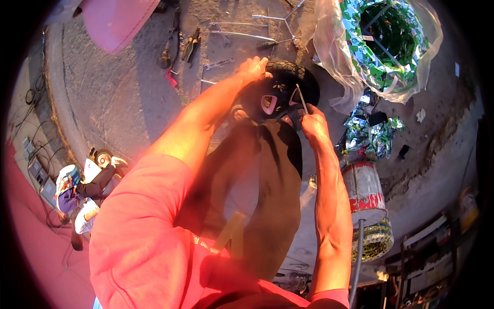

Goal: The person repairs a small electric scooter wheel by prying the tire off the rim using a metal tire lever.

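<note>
A small wheel with a black treaded tyre (310,82) is on the ground in front of me, between my feet. Its dark rim has pink-edged openings (268,104). My left hand (253,68) grips the far left edge of the tyre, with its fingers curled over it. In my right hand (314,124) is a thin metal bar (302,99), closed in the fingers. The bar points up and away from me, over the right side of the rim. Whether its tip touches the wheel I cannot tell.
Pliers (191,47), a wrench (218,64), long metal rods (242,35) and a three-armed wrench (284,19) lie beyond the wheel. Wrapped tyres in plastic (355,77) stand at right, near a red-and-white drum (364,188). Another person (82,198) is at far left.
</note>
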Available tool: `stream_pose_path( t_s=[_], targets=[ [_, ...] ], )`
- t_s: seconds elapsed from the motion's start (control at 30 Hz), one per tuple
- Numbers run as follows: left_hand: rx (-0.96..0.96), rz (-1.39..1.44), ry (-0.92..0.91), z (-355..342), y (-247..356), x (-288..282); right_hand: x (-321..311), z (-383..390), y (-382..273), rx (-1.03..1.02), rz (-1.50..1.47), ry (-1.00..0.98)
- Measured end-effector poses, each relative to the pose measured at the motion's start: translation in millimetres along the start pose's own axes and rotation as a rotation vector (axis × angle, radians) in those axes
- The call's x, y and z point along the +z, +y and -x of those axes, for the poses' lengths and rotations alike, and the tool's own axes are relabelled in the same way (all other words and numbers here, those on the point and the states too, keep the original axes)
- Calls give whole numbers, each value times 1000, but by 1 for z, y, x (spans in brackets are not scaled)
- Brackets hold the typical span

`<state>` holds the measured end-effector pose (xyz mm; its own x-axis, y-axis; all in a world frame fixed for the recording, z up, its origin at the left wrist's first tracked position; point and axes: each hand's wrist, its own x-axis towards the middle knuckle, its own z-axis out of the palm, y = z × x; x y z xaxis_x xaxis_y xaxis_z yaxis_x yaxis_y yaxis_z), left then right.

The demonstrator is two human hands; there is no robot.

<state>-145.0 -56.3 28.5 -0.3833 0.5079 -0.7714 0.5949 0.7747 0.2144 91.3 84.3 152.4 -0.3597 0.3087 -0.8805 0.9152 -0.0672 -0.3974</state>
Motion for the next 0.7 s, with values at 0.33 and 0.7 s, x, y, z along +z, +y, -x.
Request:
stream_pose_path(
  t_s=[0.33, 0.7],
  targets=[
    [-20, 136, -48, -47, -46, 11, 9, -29, -64, 319, -754, -136],
    [-103, 68, -169, -53, -42, 3, 31, -54, -98, 448, -676, 21]
  ],
)
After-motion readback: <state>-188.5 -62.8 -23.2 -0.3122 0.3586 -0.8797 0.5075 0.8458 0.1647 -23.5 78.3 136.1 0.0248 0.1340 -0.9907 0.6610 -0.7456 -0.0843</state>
